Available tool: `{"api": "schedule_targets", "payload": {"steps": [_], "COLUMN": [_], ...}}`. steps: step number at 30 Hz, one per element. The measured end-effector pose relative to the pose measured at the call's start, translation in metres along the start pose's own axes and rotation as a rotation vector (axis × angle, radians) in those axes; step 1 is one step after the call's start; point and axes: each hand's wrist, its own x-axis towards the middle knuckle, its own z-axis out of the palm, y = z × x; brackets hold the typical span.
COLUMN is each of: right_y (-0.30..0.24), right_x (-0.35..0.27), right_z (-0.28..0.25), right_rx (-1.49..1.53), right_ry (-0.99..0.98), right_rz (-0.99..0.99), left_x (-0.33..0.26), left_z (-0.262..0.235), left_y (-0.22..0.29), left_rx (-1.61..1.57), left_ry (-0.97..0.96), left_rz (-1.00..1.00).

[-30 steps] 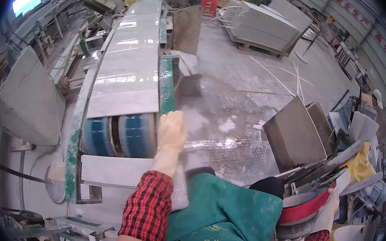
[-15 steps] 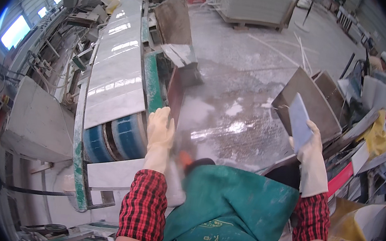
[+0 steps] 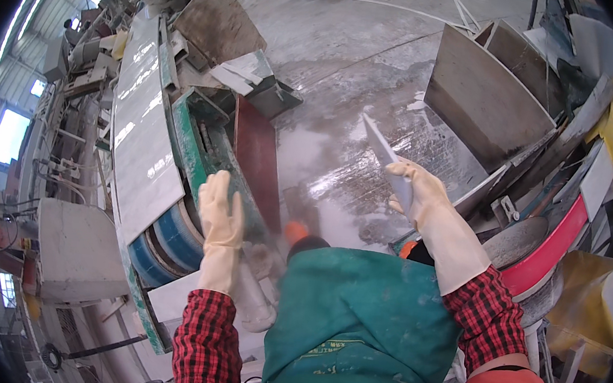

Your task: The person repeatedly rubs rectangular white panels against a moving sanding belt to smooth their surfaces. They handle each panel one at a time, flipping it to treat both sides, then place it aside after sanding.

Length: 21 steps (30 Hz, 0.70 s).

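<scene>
Our right hand (image 3: 427, 194) grips the thin slab (image 3: 381, 144) at five o'clock — likely stiff, brittle; edge-hold suits. Left hand (image 3: 220, 216) open, empty.

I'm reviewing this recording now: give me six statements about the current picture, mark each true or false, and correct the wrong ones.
1. The right hand holds a thin slab. True.
2. The left hand is clenched into a fist. False: its fingers are stretched out, and no object shows in it.
3. Both hands wear pale gloves. True.
4. The sleeves are plain blue. False: they are checked in red and black.
5. The apron is green. True.
6. The blue roller is on the person's right. False: it is on their left.
</scene>
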Motion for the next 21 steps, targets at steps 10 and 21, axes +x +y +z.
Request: {"api": "schedule_targets", "payload": {"steps": [10,21], "right_y": [-0.003,-0.021], "right_x": [-0.031,-0.023], "right_z": [0.008,0.007], "right_rx": [-0.737,-0.45], "right_ry": [-0.28,-0.127], "right_rz": [-0.923,-1.079], "left_x": [0.083,0.052], "left_z": [0.087,0.024], "left_y": [0.151,0.064], "left_rx": [-1.772,-2.053], "left_ry": [-0.706,0.174], "left_rz": [-1.251,-1.039]}}
